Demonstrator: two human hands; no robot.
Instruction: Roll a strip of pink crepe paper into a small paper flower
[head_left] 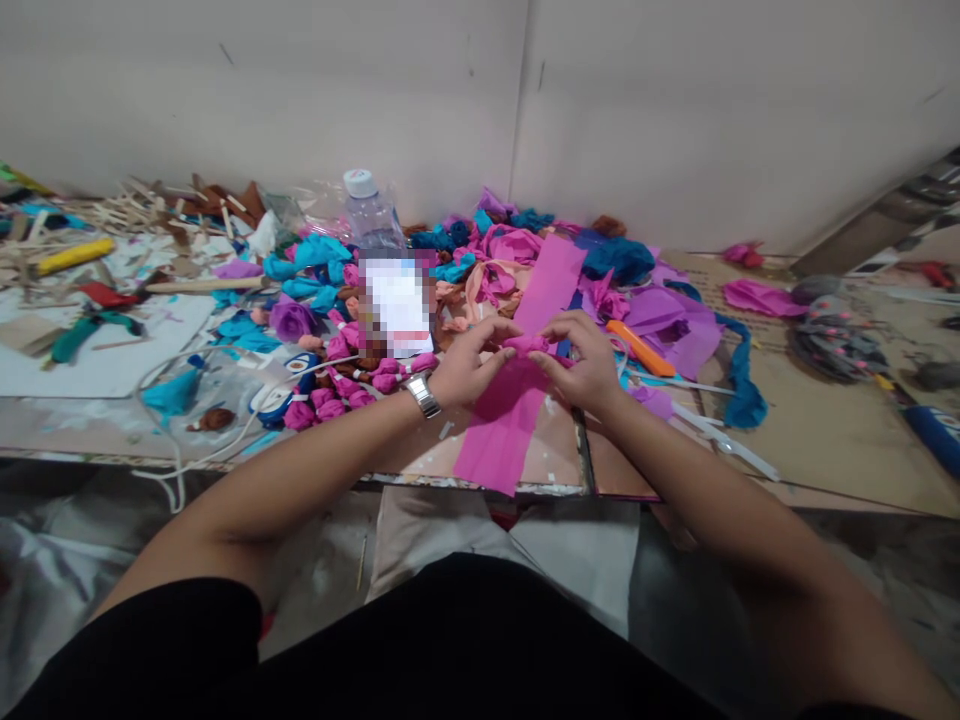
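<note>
My left hand [472, 362], with a metal watch [424, 396] on its wrist, and my right hand [585, 362] meet above the table. Between their fingertips they pinch a small twisted piece of pink crepe paper [527, 343]. Under both hands a long flat strip of pink crepe paper [501, 440] slants across the table to the front edge. To the left lie several pink knotted paper buds [330, 402], and a purple paper rose [291, 318] sits farther off. Close to my right hand is an orange-handled cutter [640, 348].
A lit phone-like screen [399, 308], partly blurred out, stands before a clear bottle [371, 215]. White scissors [724, 440] and a purple paper sheet [679, 320] lie right. Green pliers [82, 335], wood scraps and a white cable [180, 440] are left. A wall closes the back.
</note>
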